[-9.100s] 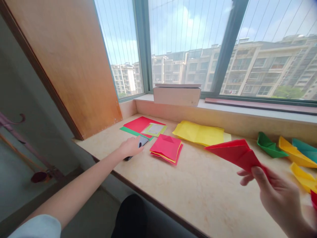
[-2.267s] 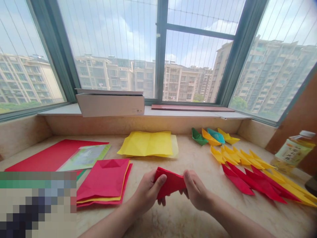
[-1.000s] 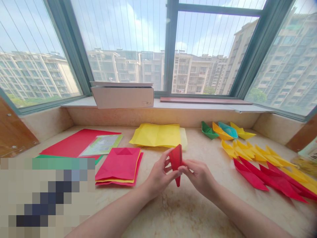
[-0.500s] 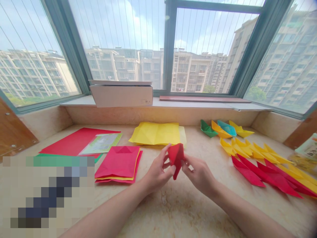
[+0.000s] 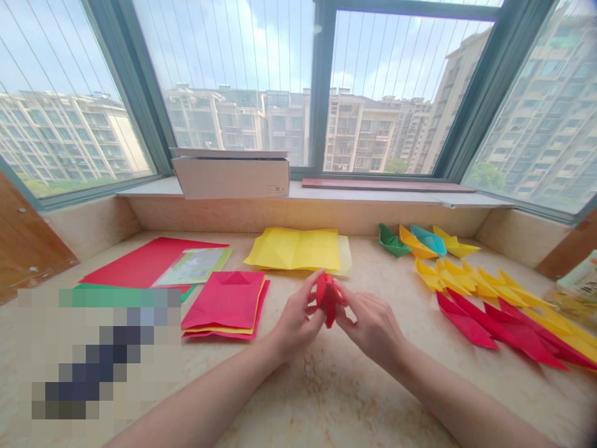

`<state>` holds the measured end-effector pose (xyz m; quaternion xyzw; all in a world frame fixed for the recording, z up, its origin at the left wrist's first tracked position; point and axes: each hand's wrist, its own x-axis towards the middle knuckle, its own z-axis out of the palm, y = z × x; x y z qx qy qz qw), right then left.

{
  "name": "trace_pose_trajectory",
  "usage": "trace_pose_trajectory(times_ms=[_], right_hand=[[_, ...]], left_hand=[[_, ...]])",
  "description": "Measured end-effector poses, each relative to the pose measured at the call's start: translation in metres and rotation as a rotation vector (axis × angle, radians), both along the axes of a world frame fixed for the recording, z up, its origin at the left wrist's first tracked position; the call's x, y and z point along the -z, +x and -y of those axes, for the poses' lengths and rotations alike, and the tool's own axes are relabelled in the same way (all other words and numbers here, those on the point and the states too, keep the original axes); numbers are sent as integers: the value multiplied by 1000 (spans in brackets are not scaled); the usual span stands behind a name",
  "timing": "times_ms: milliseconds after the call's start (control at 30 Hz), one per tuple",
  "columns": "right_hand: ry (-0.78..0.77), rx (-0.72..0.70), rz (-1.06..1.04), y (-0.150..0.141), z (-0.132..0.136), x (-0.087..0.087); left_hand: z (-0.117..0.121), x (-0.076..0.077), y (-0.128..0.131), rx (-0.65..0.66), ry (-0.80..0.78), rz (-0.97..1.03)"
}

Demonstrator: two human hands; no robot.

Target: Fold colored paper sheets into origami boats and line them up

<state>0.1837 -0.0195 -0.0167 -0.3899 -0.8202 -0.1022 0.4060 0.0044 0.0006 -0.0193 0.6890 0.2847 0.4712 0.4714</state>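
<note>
Bright windows [image 5: 396, 68] back the bench [image 5: 317, 404], above which the left grip [image 5: 298, 320] and right grip [image 5: 373, 317] pinch folded red paper [image 5: 329, 300] between them. Yellow sheets [image 5: 298, 249] lie beyond both, paper boats [image 5: 466, 323] rightward. Opening the folds seems in hand; next probably calls for gentle outward easing.

Folded paper [image 5: 327, 298] between your left hand [image 5: 297, 322] and right hand [image 5: 372, 318], over the counter [image 5: 321, 398]. Paper stack [image 5: 226, 302] to your left; packet [image 5: 193, 266] on flat sheets [image 5: 125, 264] behind it. Other sheets [image 5: 298, 250] behind your hands, box [image 5: 233, 178] on sill [image 5: 354, 196] beyond. Paper boats [image 5: 482, 285] right, bottle [image 5: 581, 283] farther right.
</note>
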Motion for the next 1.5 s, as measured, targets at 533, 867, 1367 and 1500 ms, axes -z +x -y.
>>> trace_pose_trajectory(times_ms=[533,867,1367,1500], right_hand=[[-187,-308,-464,17,-11,-1],[-186,-301,-455,18,-15,-3],[-551,-242,-708,9,-17,4],[-651,-270,-747,6,-16,1]], left_hand=[[-4,-3,0,159,-399,496],[-4,2,-1,295,-315,334],[-1,-7,5,199,-416,308],[0,-6,7,244,-427,317]])
